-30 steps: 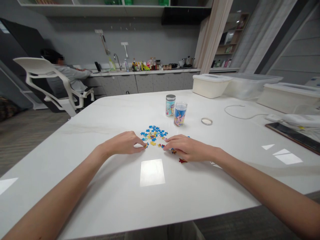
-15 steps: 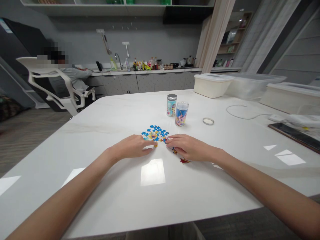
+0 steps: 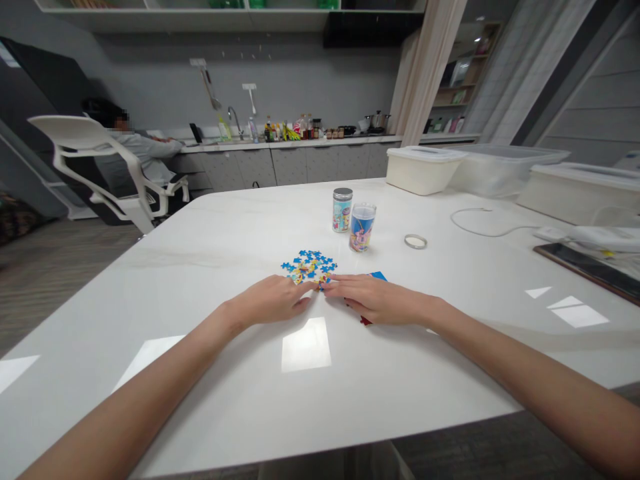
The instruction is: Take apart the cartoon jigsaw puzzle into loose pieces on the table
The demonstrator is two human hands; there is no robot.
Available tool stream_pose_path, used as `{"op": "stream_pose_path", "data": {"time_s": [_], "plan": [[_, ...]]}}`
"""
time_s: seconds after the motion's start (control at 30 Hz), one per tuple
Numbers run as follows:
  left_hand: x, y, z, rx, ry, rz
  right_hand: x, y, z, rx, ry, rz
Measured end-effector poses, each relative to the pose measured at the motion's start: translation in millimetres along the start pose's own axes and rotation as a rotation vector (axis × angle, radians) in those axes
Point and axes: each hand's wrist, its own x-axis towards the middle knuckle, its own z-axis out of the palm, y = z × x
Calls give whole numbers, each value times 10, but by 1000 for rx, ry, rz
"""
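A cluster of small blue and yellow jigsaw pieces (image 3: 309, 264) lies on the white table (image 3: 250, 220). My left hand (image 3: 273, 300) rests flat-ish on the table, its fingertips pressed together on a piece at the cluster's near edge. My right hand (image 3: 373, 299) lies palm down beside it, fingertips meeting the left hand's at the same spot. Loose red and blue pieces (image 3: 377, 275) peek out from under the right hand. What the fingertips hold is too small to make out.
Two small picture-printed jars (image 3: 342, 210) (image 3: 361, 227) stand beyond the puzzle, with a loose lid ring (image 3: 415, 241) to their right. Plastic storage bins (image 3: 424, 169), a white cable and a dark tablet (image 3: 590, 270) sit at the right. A person in a white chair (image 3: 100, 167) sits far left.
Both hands have slid inward; their fingertips now meet at the near edge of the puzzle cluster. The right hand now covers the loose pieces that lay beside it.
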Motion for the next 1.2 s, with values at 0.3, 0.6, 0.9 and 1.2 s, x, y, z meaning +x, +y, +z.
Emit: {"op": "stream_pose_path", "data": {"time_s": [0.3, 0.6, 0.9, 1.2], "plan": [[19, 68, 20, 26, 10, 62, -94, 143, -227, -129, 127, 233], [54, 87, -5, 23, 29, -136, -125, 116, -236, -27, -16, 237], [62, 68, 44, 5, 22, -173, -52, 40, -248, 91, -74, 271], [61, 80, 77, 7, 62, -174, -23, 9, -234, 117, -50, 262]]}}
